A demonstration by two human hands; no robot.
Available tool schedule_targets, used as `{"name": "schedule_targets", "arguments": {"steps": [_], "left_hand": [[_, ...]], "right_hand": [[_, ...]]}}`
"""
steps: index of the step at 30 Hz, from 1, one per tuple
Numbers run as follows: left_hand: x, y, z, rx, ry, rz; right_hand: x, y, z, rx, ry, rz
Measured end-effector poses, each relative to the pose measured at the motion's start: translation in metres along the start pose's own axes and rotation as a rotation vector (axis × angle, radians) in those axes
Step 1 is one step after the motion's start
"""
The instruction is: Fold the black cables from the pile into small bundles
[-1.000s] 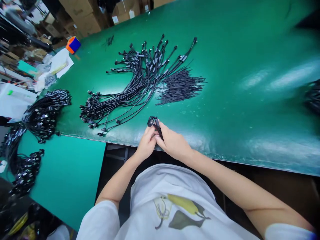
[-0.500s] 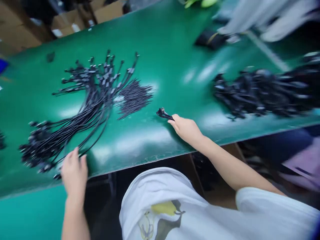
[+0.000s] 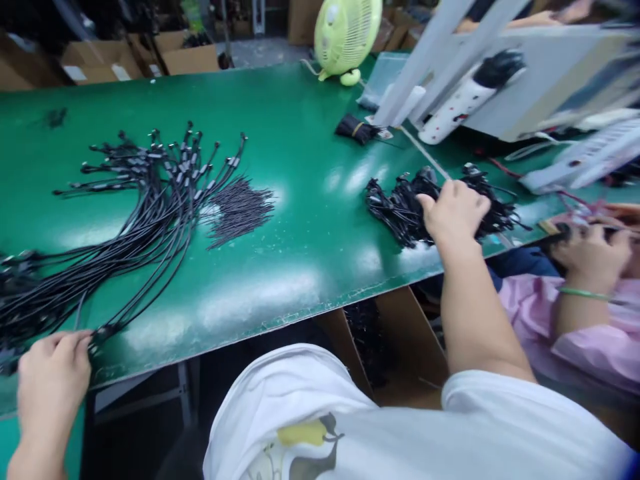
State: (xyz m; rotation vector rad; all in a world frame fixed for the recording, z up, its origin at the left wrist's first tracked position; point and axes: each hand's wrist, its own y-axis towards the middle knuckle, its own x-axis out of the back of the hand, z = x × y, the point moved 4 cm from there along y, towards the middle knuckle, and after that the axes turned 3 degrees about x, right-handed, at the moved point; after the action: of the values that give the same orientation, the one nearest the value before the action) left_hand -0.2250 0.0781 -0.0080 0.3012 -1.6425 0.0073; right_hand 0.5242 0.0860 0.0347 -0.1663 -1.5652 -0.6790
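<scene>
My left hand is closed on the connector end of a black cable at the table's front edge. Beside it, a long fan of black cables stretches back across the green table, connectors at both ends. Just right of the fan lies a pile of short black ties. My right hand rests over a heap of bundled black cables at the right, thumb spread from the fingers; whether anything is under its fingertips is hidden.
A green fan stands at the back of the green table. Behind the heap are a banded black bundle, a white patterned cylinder and a grey machine. Another person's hands work at the far right. Cardboard boxes stand beyond.
My right hand has moved right, from mid-table to the cable heap; the small black bundle it held no longer shows in it. The view has turned right. My left hand now pinches a cable end.
</scene>
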Motion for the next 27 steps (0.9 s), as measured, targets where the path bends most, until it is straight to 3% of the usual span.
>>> {"name": "schedule_targets", "arguments": {"steps": [2,4,7,10,13,15,17,19,22,25,27], "left_hand": [[0.022,-0.005,-0.015,-0.119,0.046,-0.193],[0.047,-0.013,-0.028,-0.131,0.057,-0.382],[0.08,-0.026,-0.062,-0.237,-0.043,-0.466],[0.107,-0.044,-0.109,-0.425,-0.154,-0.308],[0.135,-0.073,-0.133,-0.514,-0.212,-0.168],[0.149,-0.09,-0.124,-0.459,-0.234,-0.1],[0.153,-0.104,-0.095,-0.299,-0.229,-0.028],[0.148,-0.114,-0.056,-0.087,-0.228,0.041],[0.13,-0.128,-0.007,0.167,-0.426,0.108],[0.119,-0.133,0.021,0.281,-1.03,-0.035],[0.115,-0.131,0.032,0.334,-1.461,-0.166]], "right_hand": [[0.007,-0.007,0.014,0.015,0.064,-0.074],[0.015,-0.016,0.044,0.109,0.188,-0.123],[0.025,-0.046,0.134,0.523,0.512,0.003],[0.046,-0.1,0.253,1.008,0.797,0.076],[0.056,-0.138,0.368,1.393,0.756,0.094],[0.048,-0.138,0.43,1.494,0.539,0.21],[0.046,-0.119,0.472,1.446,0.38,0.29],[0.062,-0.096,0.494,1.371,0.379,0.266],[0.119,-0.072,0.496,1.318,0.532,0.043],[0.177,-0.048,0.478,1.273,0.592,-0.206],[0.19,-0.028,0.465,1.21,0.504,-0.249]]}}
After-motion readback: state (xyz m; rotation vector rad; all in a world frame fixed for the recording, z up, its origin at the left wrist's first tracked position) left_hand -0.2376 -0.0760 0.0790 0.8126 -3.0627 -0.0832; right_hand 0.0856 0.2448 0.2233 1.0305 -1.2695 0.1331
